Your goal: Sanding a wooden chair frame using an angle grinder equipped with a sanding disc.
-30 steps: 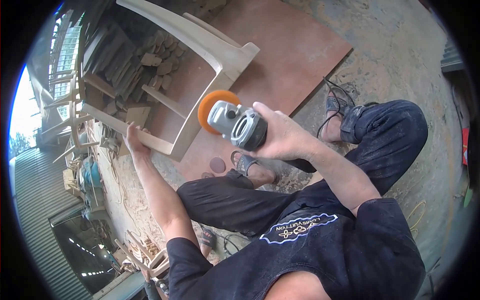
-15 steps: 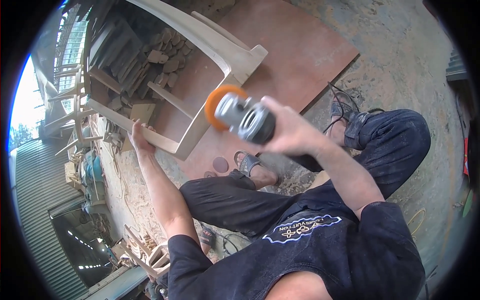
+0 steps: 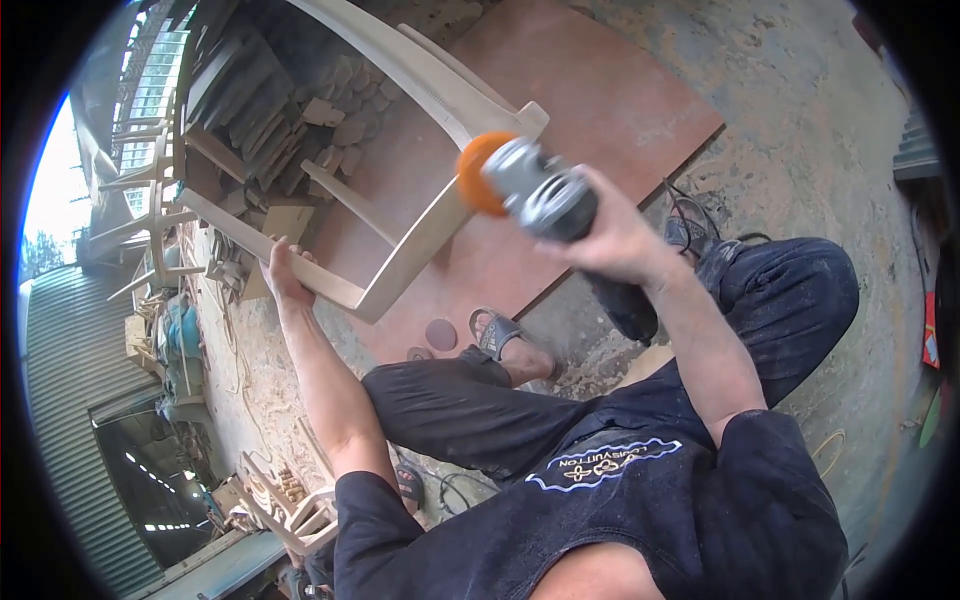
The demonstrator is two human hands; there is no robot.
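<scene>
My left hand is closed around a rail of a pale, bare wooden chair frame, which is tilted in front of me. In my right hand is an angle grinder with a silver head and dark body. Its orange disc is at the frame's side piece, near the joint with the long curved rail. Whether the disc touches the wood I cannot tell. Part of the joint is hidden behind the disc.
A reddish-brown board lies on the dusty floor under the frame. Stacked wood pieces stand at the far left, with more chair frames beyond. A round sanding disc lies near my sandalled foot. A black cord runs by my other foot.
My right hand has moved the grinder right and farther away, up along the side piece toward the joint. My left hand keeps its hold, and the frame has shifted slightly in the picture.
</scene>
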